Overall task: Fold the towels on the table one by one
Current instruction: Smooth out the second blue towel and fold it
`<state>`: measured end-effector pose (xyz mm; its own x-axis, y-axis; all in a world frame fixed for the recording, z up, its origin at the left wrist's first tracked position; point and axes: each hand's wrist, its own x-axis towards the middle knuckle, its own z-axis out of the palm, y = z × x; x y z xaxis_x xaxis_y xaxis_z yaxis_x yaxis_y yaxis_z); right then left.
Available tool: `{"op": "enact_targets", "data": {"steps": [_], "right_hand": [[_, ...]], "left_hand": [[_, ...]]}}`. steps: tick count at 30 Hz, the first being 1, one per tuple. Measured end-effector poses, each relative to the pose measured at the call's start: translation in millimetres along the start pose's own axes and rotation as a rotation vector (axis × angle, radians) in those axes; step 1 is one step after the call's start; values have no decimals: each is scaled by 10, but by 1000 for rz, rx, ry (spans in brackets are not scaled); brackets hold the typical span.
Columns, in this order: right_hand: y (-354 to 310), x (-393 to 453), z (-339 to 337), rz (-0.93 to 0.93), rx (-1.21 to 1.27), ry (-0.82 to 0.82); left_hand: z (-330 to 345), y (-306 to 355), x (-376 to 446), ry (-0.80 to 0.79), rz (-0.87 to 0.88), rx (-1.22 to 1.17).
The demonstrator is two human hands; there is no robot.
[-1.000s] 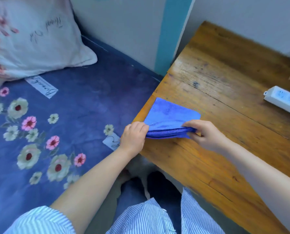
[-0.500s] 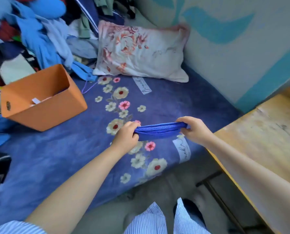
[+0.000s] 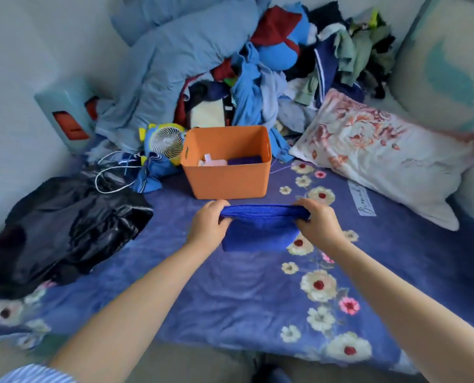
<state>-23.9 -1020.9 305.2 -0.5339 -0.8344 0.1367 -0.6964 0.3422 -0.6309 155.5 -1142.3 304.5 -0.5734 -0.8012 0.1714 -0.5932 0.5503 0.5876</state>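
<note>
The folded blue towel (image 3: 258,230) is hanging in the air between both hands, above the flowered blue bedspread (image 3: 230,299) and just in front of the orange bin (image 3: 226,172); it is not resting on anything. The left hand (image 3: 207,225) is pinching the towel's left end, thumb underneath and fingers curled over the top fold, and the right hand (image 3: 320,222) is doing the same at the right end. Gripping both ends this way is keeping the stacked layers pressed flat along the top edge, so the fold is not springing open while the lower part is sagging below the hands

The bin is standing toward the far side of the bed, its open mouth facing up, with a dark purple folded cloth and some pale pink items already lying inside. That suggests it is serving as the place for finished towels, and the towel is being held level and lined up with it for that reason

Behind the bin a small fan (image 3: 166,140) and a heap of clothes are crowding the far edge; a floral pillow (image 3: 382,153) is lying at the far right corner and a black bag (image 3: 64,222) along the left edge
</note>
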Motion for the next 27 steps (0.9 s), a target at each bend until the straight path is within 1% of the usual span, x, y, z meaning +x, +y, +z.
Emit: {"op": "enact_targets", "data": {"steps": [2, 7, 11, 15, 17, 19, 22, 25, 27], "right_hand": [[-103, 222, 86, -30, 40, -18], [-208, 836, 223, 25, 171, -21], [-218, 1666, 289, 89, 249, -33], [-249, 2493, 302, 95, 284, -56], [-251, 2953, 316, 83, 328, -32], [-293, 3271, 326, 54, 381, 19], [-300, 3779, 397, 29, 432, 45], [-233, 4177, 543, 55, 484, 55], [-157, 4332, 649, 71, 504, 46]], "left_hand": [[-111, -124, 165, 34, -30, 0], [-241, -363, 762, 57, -81, 11], [-277, -432, 1542, 84, -99, -73], [-314, -434, 2332, 134, -164, -128], [-309, -440, 2794, 172, -193, -156], [-333, -432, 3090, 215, -209, -199], [-323, -473, 3562, 256, -228, -222], [-246, -581, 3983, 276, -237, -313], [-150, -679, 4183, 243, -252, -386]]}}
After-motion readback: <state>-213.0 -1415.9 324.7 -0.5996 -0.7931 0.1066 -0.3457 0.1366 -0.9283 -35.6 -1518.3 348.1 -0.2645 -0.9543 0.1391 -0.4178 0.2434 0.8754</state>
